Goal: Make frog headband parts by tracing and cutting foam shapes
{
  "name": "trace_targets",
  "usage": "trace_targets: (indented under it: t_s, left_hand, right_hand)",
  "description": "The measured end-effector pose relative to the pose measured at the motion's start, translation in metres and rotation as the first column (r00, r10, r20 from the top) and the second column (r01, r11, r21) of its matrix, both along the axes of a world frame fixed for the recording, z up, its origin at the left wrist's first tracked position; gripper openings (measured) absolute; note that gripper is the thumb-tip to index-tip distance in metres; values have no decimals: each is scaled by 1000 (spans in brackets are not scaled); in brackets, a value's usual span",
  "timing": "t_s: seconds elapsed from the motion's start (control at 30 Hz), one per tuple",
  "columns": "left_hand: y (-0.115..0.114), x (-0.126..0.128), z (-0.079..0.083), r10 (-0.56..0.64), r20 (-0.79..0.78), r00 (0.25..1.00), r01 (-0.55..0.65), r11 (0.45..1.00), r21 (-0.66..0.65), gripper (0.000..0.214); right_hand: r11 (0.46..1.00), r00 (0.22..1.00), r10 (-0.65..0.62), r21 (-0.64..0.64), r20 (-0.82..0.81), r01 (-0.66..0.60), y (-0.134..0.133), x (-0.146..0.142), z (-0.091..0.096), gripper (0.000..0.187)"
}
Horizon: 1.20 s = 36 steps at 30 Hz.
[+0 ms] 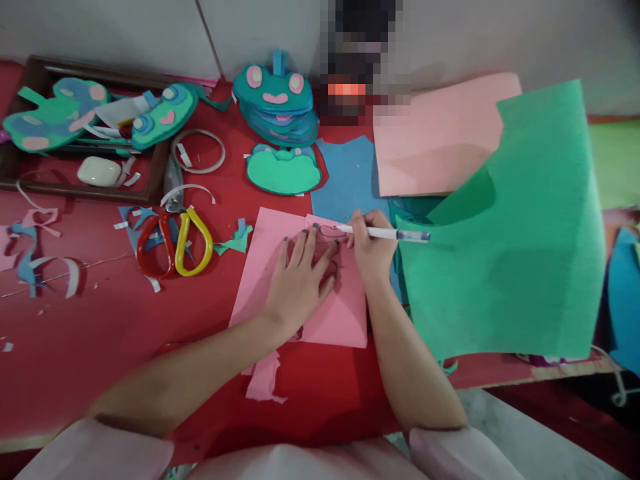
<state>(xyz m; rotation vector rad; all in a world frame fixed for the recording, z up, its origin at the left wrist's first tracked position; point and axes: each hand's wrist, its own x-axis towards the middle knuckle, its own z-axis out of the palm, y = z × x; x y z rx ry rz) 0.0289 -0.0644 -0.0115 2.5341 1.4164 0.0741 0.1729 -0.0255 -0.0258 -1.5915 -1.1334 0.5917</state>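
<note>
A white pen (383, 232) is gripped in my right hand (373, 250), its tip on the pink sheet (345, 313) beside a small dark rounded outline (333, 231). My left hand (300, 280) lies flat with fingers spread, pressing the pink sheet down just left of the drawn line. Another dark curved line shows partly between the left thumb and forefinger. Scraps of pink (264, 380) stick out below the sheet's lower edge.
Scissors (175, 240) with red and yellow handles lie left. Behind are a brown frame (95, 190) holding cut-outs, stacked teal face shapes (274, 100) and a green shape (284, 170). Green (525, 253), pale pink (440, 133) and blue (345, 173) sheets lie right. A tape ring (199, 151) sits nearby.
</note>
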Motion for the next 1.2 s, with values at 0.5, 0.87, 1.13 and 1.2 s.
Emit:
trace_targets:
  t_s: [0.5,0.87,1.13,1.2]
  left_hand:
    - [0,0,0,-2,-6,1000,2,1000,-2,51]
    - [0,0,-1,-6,0,1000,6,1000,-4,51]
    - [0,0,-1,-7,-1,1000,7,1000,-3,51]
    - [0,0,0,-6,-1,1000,6,1000,0,51]
  right_hand:
    - [995,994,98,-21,58,-97,0,0,-2,33]
    - [1000,994,-18,-15,104,19,0,1,-2,32]
    - [1000,999,-12,0,48,12,0,3,-6,33]
    - [1000,999,7,3,47,-7,0,3,-6,33]
